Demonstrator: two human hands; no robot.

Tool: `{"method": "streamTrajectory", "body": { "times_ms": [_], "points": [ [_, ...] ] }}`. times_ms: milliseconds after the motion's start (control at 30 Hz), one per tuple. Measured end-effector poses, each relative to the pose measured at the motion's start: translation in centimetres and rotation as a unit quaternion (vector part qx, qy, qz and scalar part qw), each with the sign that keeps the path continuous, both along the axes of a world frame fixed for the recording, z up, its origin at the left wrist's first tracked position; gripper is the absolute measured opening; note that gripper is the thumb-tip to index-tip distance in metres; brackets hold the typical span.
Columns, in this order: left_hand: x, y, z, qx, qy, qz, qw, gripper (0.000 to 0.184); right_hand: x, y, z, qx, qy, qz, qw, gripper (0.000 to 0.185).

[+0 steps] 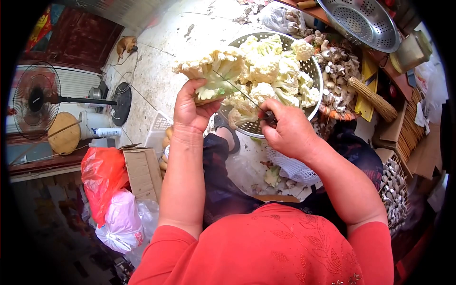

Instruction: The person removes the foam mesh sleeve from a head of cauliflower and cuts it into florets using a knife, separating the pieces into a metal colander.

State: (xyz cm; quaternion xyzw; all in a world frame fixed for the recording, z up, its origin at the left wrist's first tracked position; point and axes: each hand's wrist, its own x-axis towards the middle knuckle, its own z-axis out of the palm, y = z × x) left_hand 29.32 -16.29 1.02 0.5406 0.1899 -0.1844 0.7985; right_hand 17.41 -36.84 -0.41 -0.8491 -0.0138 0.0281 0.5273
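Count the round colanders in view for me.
2. One colander holds cauliflower near the top centre; a second colander is at the top right. Others may be hidden behind things or past the dark edges.

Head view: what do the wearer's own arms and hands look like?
The left hand and right hand are bare: no gloves. No watch or bracelet shows on either forearm. Short, plain red sleeves cover the upper arms, part of a red top with a dotted leaf pattern.
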Motion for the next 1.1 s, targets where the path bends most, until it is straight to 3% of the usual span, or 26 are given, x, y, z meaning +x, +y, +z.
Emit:
{"method": "streamTrajectory", "body": {
  "times_ms": [267, 367, 533, 667, 733, 800, 867, 1100],
  "points": [
    [-0.5, -0.5, -0.5, 0.082, -0.035, 0.002, 0.996, 0.023, 0.0, -0.1, 0.0, -0.046, 0.012, 0.018, 0.999, 0.023],
    [-1.0, -1.1, -0.3, 0.084, -0.051, 0.012, 0.995, 0.03, -0.1, 0.2, 0.6, -0.091, 0.052, 0.008, 0.994, 0.025],
    [-2.1, -2.2, -0.6, 0.208, -0.167, 0.026, 0.964, 0.03, 0.1, 0.4, 0.4, -0.098, 0.086, 0.023, 0.991, 0.029],
    [-2.4, -2.8, -0.3, 0.223, -0.177, 0.029, 0.958, 0.028, 0.2, 0.6, -0.5, -0.099, 0.086, 0.009, 0.991, 0.029],
    [-2.1, -2.8, 0.6, 0.16, -0.123, 0.021, 0.979, 0.026, 0.2, 0.6, -0.8, -0.058, 0.084, -0.011, 0.995, 0.027],
    [-1.1, -1.8, 0.1, 0.167, -0.099, 0.035, 0.98, 0.028, 0.1, 0.4, -0.8, -0.05, 0.079, -0.01, 0.996, 0.026],
    [-0.1, -0.9, -0.3, 0.054, -0.019, 0.006, 0.998, 0.032, 0.0, 0.3, -0.6, -0.04, 0.073, -0.01, 0.996, 0.024],
    [0.0, -0.7, 0.2, -0.045, 0.015, -0.01, 0.999, 0.03, 0.0, 0.2, 0.3, -0.029, 0.087, -0.001, 0.996, 0.022]
  ]
}}
